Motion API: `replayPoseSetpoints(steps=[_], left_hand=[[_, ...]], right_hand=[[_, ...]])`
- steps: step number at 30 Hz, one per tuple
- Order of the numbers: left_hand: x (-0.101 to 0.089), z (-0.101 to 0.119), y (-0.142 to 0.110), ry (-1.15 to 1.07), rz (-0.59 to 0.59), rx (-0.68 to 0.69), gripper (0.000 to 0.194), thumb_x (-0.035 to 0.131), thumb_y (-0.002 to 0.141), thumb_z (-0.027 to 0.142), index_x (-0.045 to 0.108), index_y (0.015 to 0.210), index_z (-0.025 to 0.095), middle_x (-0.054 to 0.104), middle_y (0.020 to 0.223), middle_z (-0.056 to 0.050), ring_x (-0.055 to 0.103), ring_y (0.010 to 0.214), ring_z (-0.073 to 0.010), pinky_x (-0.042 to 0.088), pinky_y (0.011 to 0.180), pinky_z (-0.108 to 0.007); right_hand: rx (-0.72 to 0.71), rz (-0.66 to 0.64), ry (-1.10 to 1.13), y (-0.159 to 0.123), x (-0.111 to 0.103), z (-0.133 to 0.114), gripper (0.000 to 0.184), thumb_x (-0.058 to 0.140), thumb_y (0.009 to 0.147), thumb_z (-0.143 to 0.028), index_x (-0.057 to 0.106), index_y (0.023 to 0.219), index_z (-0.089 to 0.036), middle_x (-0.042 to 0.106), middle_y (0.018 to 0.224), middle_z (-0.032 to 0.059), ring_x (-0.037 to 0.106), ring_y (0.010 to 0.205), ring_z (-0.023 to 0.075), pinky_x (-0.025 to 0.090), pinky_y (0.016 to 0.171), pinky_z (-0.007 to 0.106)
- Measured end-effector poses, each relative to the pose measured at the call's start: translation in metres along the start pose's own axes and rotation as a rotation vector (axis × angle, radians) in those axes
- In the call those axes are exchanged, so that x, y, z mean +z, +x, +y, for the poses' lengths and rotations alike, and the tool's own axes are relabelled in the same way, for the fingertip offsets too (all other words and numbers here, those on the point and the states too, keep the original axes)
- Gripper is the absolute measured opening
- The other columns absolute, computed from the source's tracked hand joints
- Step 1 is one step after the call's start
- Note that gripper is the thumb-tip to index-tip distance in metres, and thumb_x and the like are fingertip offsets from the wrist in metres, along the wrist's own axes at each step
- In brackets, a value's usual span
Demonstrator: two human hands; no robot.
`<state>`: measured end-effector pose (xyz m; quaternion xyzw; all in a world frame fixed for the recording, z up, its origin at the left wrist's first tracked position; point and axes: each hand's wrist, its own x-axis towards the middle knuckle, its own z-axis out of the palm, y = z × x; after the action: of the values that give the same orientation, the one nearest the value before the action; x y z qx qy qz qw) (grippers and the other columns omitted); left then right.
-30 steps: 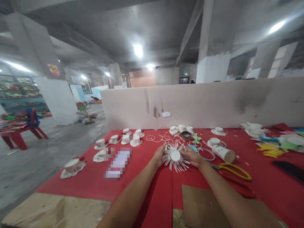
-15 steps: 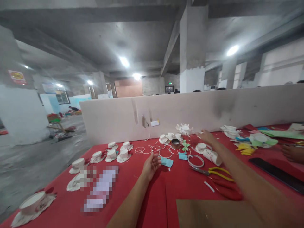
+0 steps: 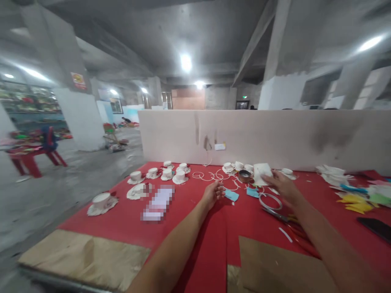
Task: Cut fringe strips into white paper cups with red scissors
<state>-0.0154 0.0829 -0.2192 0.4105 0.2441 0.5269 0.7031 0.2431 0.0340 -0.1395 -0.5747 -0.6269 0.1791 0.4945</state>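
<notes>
My left hand (image 3: 213, 195) rests over the red table, its fingers loosely curled and apart with nothing visible in them. Close to its fingertips lies a light-blue paper piece (image 3: 231, 195). My right hand (image 3: 284, 186) is closed at the fingers on a white, roughly square, papery piece (image 3: 262, 174), raised above the table. Blur hides its exact kind. Below the right hand are a coil of pale wire (image 3: 270, 201) and scissors (image 3: 276, 215), their handles partly behind my forearm. A roll of dark tape (image 3: 244, 176) sits left of the white piece.
Several small white hats made from cups (image 3: 180, 176) stand at the left. Thin white rings (image 3: 217, 176) lie mid-table. Brown cardboard (image 3: 281, 264) is in front. Coloured paper (image 3: 356, 203) and a dark phone (image 3: 375, 228) are at right. A pale board (image 3: 259, 134) closes the back.
The view has turned left. My right hand has moved left and nearer, and the white piece now shows in its fingers. The fringed white piece at the back no longer shows. My left hand stays similar.
</notes>
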Motion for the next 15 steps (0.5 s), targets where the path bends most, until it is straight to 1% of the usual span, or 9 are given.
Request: replayPoseSetpoints(steps=[1, 2, 4, 6, 7, 8, 10, 12, 15], left_hand=[[0.001, 0.000, -0.001, 0.018, -0.013, 0.012, 0.039, 0.062, 0.073, 0.048, 0.062, 0.087, 0.012, 0.064, 0.070, -0.006, 0.059, 0.056, -0.0117, 0.045, 0.054, -0.023], [0.002, 0.000, -0.002, 0.040, -0.026, 0.024, 0.041, 0.064, 0.071, 0.048, 0.062, 0.089, 0.012, 0.064, 0.073, -0.007, 0.059, 0.058, -0.0121, 0.044, 0.054, -0.023], [0.005, -0.001, -0.004, 0.087, -0.061, 0.051, 0.044, 0.067, 0.068, 0.047, 0.062, 0.094, 0.012, 0.065, 0.082, -0.008, 0.061, 0.065, -0.0142, 0.045, 0.058, -0.024], [0.007, -0.003, -0.005, 0.131, -0.094, 0.085, 0.047, 0.070, 0.065, 0.045, 0.062, 0.098, 0.013, 0.065, 0.090, -0.010, 0.062, 0.074, -0.0173, 0.047, 0.065, -0.027], [0.007, -0.003, -0.005, 0.151, -0.109, 0.103, 0.048, 0.072, 0.063, 0.044, 0.062, 0.098, 0.013, 0.065, 0.093, -0.010, 0.062, 0.079, -0.0190, 0.047, 0.069, -0.029], [0.008, -0.004, -0.005, 0.171, -0.121, 0.120, 0.049, 0.073, 0.062, 0.044, 0.062, 0.098, 0.013, 0.065, 0.095, -0.011, 0.061, 0.083, -0.0206, 0.047, 0.073, -0.031], [0.008, -0.005, -0.004, 0.214, -0.139, 0.147, 0.050, 0.074, 0.060, 0.042, 0.063, 0.098, 0.012, 0.065, 0.099, -0.012, 0.061, 0.088, -0.0234, 0.046, 0.078, -0.034], [0.008, -0.005, -0.003, 0.261, -0.145, 0.166, 0.052, 0.075, 0.060, 0.041, 0.063, 0.100, 0.011, 0.065, 0.101, -0.014, 0.061, 0.090, -0.0254, 0.045, 0.081, -0.036], [0.009, -0.006, -0.003, 0.344, -0.125, 0.200, 0.052, 0.074, 0.061, 0.040, 0.063, 0.103, 0.011, 0.066, 0.101, -0.013, 0.061, 0.091, -0.0256, 0.045, 0.082, -0.037]], right_hand=[[-0.018, -0.063, 0.113, -0.005, 0.025, -0.006, 0.031, 0.051, 0.089, -0.035, 0.054, 0.113, -0.017, 0.062, 0.104, 0.0049, 0.063, 0.083, 0.0159, 0.053, 0.072, 0.036], [-0.025, -0.098, 0.210, -0.011, 0.051, -0.009, 0.031, 0.050, 0.089, -0.035, 0.054, 0.114, -0.016, 0.063, 0.103, 0.0048, 0.063, 0.082, 0.0153, 0.053, 0.071, 0.035], [-0.024, -0.117, 0.348, -0.024, 0.099, -0.008, 0.030, 0.052, 0.088, -0.034, 0.054, 0.112, -0.016, 0.063, 0.102, 0.0047, 0.063, 0.081, 0.0152, 0.053, 0.070, 0.034], [-0.017, -0.084, 0.420, -0.032, 0.134, 0.000, 0.030, 0.052, 0.088, -0.033, 0.054, 0.112, -0.016, 0.062, 0.103, 0.0047, 0.063, 0.082, 0.0154, 0.053, 0.071, 0.035], [-0.016, -0.059, 0.432, -0.034, 0.145, 0.006, 0.031, 0.053, 0.088, -0.033, 0.053, 0.113, -0.016, 0.062, 0.104, 0.0049, 0.063, 0.083, 0.0160, 0.053, 0.072, 0.036], [-0.020, -0.041, 0.430, -0.036, 0.152, 0.012, 0.031, 0.054, 0.087, -0.032, 0.052, 0.114, -0.016, 0.061, 0.105, 0.0050, 0.062, 0.085, 0.0165, 0.052, 0.073, 0.037], [-0.035, -0.024, 0.391, -0.037, 0.156, 0.024, 0.033, 0.055, 0.087, -0.031, 0.051, 0.116, -0.017, 0.060, 0.107, 0.0053, 0.062, 0.088, 0.0175, 0.052, 0.075, 0.038], [-0.056, -0.034, 0.321, -0.038, 0.154, 0.032, 0.034, 0.055, 0.086, -0.031, 0.051, 0.117, -0.017, 0.059, 0.109, 0.0057, 0.061, 0.090, 0.0181, 0.051, 0.076, 0.039], [-0.091, -0.058, 0.192, -0.042, 0.148, 0.036, 0.037, 0.055, 0.086, -0.032, 0.049, 0.120, -0.018, 0.058, 0.112, 0.0063, 0.061, 0.091, 0.0188, 0.051, 0.077, 0.040]])
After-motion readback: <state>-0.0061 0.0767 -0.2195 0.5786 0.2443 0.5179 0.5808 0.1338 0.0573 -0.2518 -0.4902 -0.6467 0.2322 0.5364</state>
